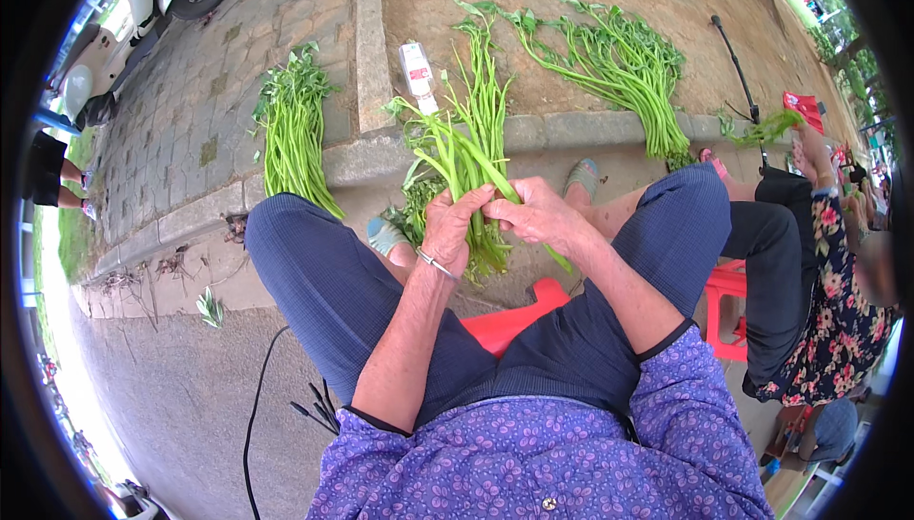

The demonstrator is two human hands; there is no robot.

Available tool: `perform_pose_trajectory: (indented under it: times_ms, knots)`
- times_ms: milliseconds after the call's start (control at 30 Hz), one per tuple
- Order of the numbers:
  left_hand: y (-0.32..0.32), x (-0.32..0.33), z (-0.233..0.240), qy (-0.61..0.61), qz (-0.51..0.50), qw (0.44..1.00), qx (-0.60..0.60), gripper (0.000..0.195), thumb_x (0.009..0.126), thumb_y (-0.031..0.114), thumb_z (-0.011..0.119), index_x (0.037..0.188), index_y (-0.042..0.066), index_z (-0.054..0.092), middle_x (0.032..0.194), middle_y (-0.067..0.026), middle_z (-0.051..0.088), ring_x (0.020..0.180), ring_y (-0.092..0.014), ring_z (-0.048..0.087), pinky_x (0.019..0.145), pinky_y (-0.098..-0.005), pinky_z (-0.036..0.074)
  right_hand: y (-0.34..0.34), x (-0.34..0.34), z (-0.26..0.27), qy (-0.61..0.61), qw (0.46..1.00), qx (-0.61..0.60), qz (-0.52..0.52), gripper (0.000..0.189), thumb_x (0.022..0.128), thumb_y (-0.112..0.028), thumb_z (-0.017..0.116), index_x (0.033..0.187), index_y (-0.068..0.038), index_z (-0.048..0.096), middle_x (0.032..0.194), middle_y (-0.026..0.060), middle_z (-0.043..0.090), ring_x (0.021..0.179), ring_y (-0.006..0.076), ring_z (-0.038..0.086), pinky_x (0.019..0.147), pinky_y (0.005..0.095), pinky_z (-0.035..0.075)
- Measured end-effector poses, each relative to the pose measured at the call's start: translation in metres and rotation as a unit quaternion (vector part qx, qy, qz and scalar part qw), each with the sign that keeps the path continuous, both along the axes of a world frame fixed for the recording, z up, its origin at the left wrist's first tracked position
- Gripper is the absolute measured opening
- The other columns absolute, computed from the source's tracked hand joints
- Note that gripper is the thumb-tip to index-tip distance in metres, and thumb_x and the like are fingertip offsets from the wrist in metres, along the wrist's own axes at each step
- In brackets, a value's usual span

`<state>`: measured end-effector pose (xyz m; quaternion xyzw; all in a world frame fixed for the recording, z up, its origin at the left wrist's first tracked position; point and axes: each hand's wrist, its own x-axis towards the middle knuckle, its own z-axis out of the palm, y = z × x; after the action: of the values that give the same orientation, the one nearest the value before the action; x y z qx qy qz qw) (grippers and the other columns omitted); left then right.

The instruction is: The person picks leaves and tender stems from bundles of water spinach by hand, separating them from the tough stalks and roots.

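Observation:
My left hand (451,226), with a bracelet at the wrist, grips a bunch of long green leafy-vegetable stems (457,156) between my knees. My right hand (546,214) pinches a thicker stem (557,258) that slants across the bunch, its lower end sticking out beneath my palm. The two hands meet at the thumbs. Beyond them, a loose row of similar stems (487,84) lies over the kerb, partly hidden by the held bunch. Below my hands, a pile of leafy greens (423,207) rests on the ground by my left foot.
Bundles of green stems lie at left (294,127) and right (635,84) along the stone kerb (571,131). A clear labelled bottle (415,70) lies on the dirt. I sit on a red plastic stool (510,316). At right, another person (785,263) holds greens near a black pole (735,66). A cable (257,391) trails at left.

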<state>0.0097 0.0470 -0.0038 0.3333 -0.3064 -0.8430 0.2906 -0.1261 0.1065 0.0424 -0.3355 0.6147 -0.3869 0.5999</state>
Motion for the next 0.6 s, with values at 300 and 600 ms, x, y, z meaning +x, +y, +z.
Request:
perform_pose_trajectory:
  times_ms: [300, 600]
  knots:
    - [-0.004, 0.005, -0.001, 0.056, -0.012, 0.995, 0.084, 0.023, 0.087, 0.02, 0.06, 0.1, 0.001, 0.057, 0.077, -0.0025, 0.057, 0.06, -0.012, 0.051, 0.057, -0.0285, 0.046, 0.002, -0.015, -0.005, -0.169, 0.983, -0.003, -0.073, 0.024, 0.091, -0.024, 0.051, 0.085, -0.001, 0.056, 0.068, -0.0002, 0.049, 0.042, 0.003, 0.034, 0.037, 0.0177, 0.024]
    - [-0.005, 0.004, 0.0, 0.129, -0.004, 0.98, 0.148, 0.035, 0.092, 0.029, 0.049, 0.111, 0.0, 0.05, 0.075, -0.0028, 0.048, 0.06, -0.013, 0.044, 0.062, -0.0315, 0.042, 0.002, -0.033, 0.007, -0.14, 0.964, -0.113, -0.197, 0.025, 0.091, -0.017, 0.049, 0.104, 0.003, 0.055, 0.074, 0.0014, 0.052, 0.057, 0.0092, 0.048, 0.053, 0.0234, 0.041]
